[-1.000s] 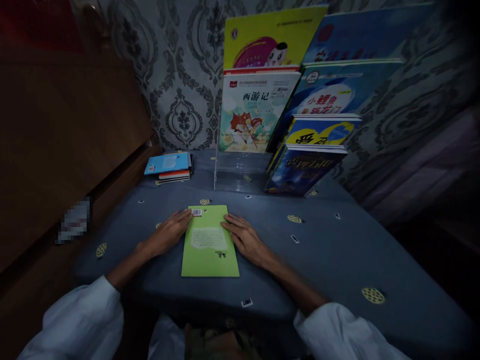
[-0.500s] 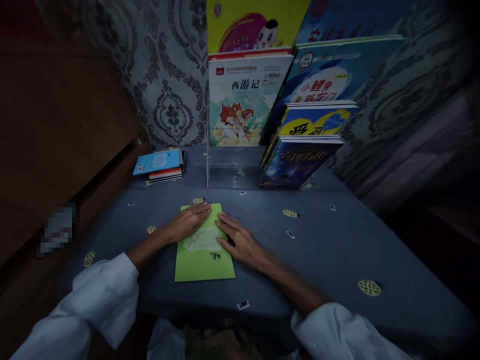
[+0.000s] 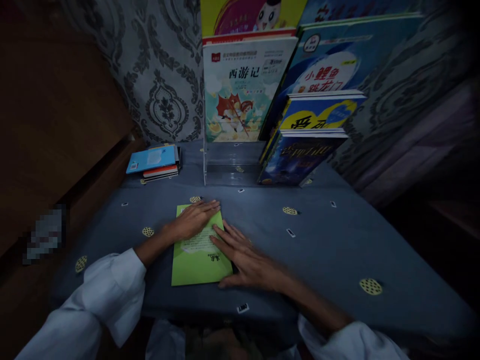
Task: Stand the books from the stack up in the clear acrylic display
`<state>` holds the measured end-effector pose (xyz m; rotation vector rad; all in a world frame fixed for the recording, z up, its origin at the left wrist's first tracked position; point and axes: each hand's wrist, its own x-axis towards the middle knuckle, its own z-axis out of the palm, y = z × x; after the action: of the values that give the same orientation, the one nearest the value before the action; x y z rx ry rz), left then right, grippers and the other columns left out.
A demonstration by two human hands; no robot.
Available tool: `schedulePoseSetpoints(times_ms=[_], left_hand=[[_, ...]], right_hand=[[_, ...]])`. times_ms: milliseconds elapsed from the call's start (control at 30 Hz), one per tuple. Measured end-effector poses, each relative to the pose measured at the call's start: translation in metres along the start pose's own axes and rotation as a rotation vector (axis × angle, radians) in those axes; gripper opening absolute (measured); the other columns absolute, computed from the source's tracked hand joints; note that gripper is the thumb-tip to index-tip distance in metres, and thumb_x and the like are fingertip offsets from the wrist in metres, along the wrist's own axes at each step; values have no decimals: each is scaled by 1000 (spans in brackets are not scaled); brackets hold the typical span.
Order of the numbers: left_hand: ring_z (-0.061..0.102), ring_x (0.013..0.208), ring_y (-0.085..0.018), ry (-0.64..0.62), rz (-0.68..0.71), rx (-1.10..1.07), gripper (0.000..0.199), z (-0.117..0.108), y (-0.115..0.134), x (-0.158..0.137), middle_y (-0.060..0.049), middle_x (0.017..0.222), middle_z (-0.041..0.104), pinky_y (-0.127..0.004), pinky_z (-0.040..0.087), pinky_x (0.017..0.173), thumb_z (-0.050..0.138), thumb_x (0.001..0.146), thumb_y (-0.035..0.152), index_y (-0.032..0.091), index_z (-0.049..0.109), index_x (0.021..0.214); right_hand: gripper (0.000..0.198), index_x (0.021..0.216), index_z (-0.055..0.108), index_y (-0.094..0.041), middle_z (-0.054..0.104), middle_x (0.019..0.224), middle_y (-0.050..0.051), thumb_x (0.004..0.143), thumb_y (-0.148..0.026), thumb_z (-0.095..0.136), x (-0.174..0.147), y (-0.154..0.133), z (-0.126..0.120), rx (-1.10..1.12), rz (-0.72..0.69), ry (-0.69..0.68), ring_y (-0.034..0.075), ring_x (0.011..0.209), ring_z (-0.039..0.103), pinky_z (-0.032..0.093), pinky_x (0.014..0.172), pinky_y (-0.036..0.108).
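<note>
Blue table has a rack of books at the back and a small stack far left. Green book lies flat and closed near the front edge, not lifted. Left hand and right hand rest on it, fingers spread flat, gripping nothing.

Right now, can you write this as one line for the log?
left hand: flat on green booklet | right hand: flat on its right edge | booklet: on blue tablecloth

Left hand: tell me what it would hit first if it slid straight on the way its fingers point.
The left hand lies flat on the green booklet, fingers pointing right and slightly away. Past the booklet's edge the blue tablecloth looks free; the dark book probably sits beyond that line.
</note>
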<state>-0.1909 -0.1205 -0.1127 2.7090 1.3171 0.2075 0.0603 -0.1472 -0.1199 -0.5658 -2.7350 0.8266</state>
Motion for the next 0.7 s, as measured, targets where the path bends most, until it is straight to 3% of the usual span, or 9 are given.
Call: schedulePoseSetpoints(times_ms=[133, 233, 333, 500, 700], left_hand=[[32, 148, -16, 25, -18, -12, 53, 2, -6, 2, -6, 159, 35, -40, 25, 120, 31, 100, 14, 25, 31, 152], [32, 148, -19, 35, -90, 10, 56, 3, -15, 6, -10, 158, 36, -40, 28, 119, 32, 97, 9, 19, 34, 152], [36, 146, -20, 56, -146, 30, 53, 3, -24, 9, -12, 156, 39, -39, 31, 118, 33, 97, 10, 17, 39, 149], [40, 144, -18, 81, -108, 7, 48, 4, -20, 10, -8, 154, 44, -38, 32, 118, 34, 99, 14, 20, 45, 145], [40, 144, -21, 8, 3, -32, 48, -7, 20, 6, -12, 149, 50, -40, 35, 117, 38, 96, 8, 16, 48, 143]], right_hand=[[87, 155, 31, -23, 21, 164, 15, 84, -59, 67, 0, 7, 0, -47, -32, 12, 34, 152, 9, 25, 120, 57], [73, 149, 44, -20, 36, 158, 17, 87, -49, 69, 5, 17, -2, -128, -64, 89, 34, 151, 20, 27, 120, 57], [72, 144, 51, -21, 48, 150, 17, 82, -51, 73, 9, 25, -6, -172, -71, 172, 35, 146, 34, 32, 117, 57], [83, 152, 38, -26, 50, 150, 14, 81, -56, 71, 7, 24, -8, -213, -20, 252, 32, 139, 45, 35, 116, 55], [98, 158, 18, -23, 49, 150, 18, 82, -62, 66, 5, 20, -3, -252, 8, 334, 33, 138, 47, 36, 114, 55]])
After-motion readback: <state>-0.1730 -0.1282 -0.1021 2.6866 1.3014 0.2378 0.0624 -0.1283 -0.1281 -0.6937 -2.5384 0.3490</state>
